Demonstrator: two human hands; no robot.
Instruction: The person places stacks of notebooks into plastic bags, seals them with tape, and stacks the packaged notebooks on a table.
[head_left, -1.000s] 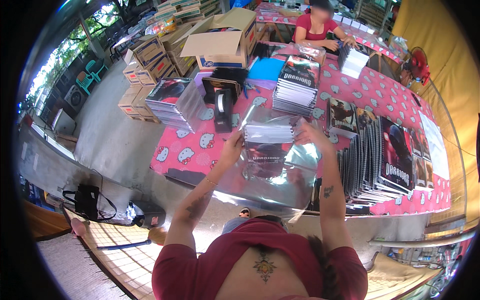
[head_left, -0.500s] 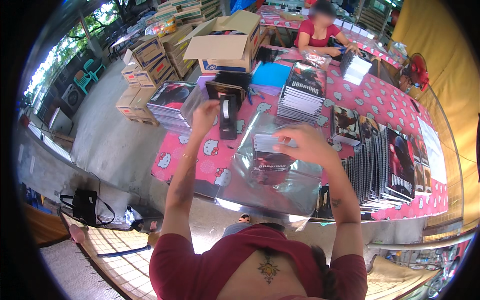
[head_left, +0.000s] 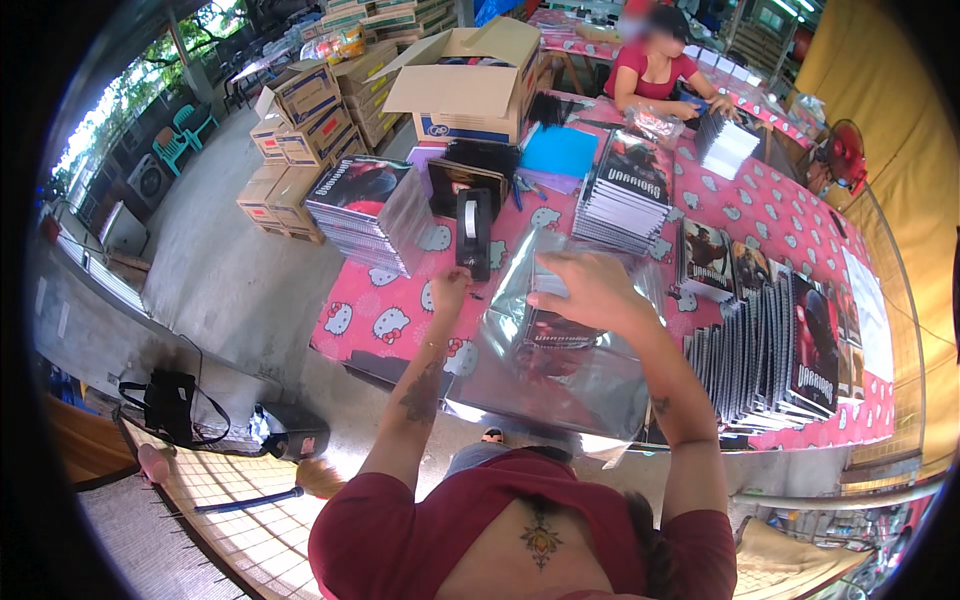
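Observation:
My left hand (head_left: 450,288) is closed in a pinch beside the near end of a black tape dispenser (head_left: 473,235). Whatever its fingertips hold is too small to make out. My right hand (head_left: 592,288) rests, fingers stretched and thumb apart, over a dark-covered spiral notebook (head_left: 560,332). Clear plastic film (head_left: 545,395) lies around the notebook and spreads toward the table's near edge. Part of the notebook is hidden under my right hand.
A plastic-wrapped notebook stack (head_left: 365,215) stands left of the dispenser. Another notebook stack (head_left: 625,190) is behind the film, and a row of spiral notebooks (head_left: 760,350) fills the right. An open carton (head_left: 465,90) sits at the back; a co-worker (head_left: 660,75) handles white-edged books.
My left hand has moved from beside the dispenser's upper part to its near end. My right hand stays over the notebook, lying flatter. The whole view has shifted slightly.

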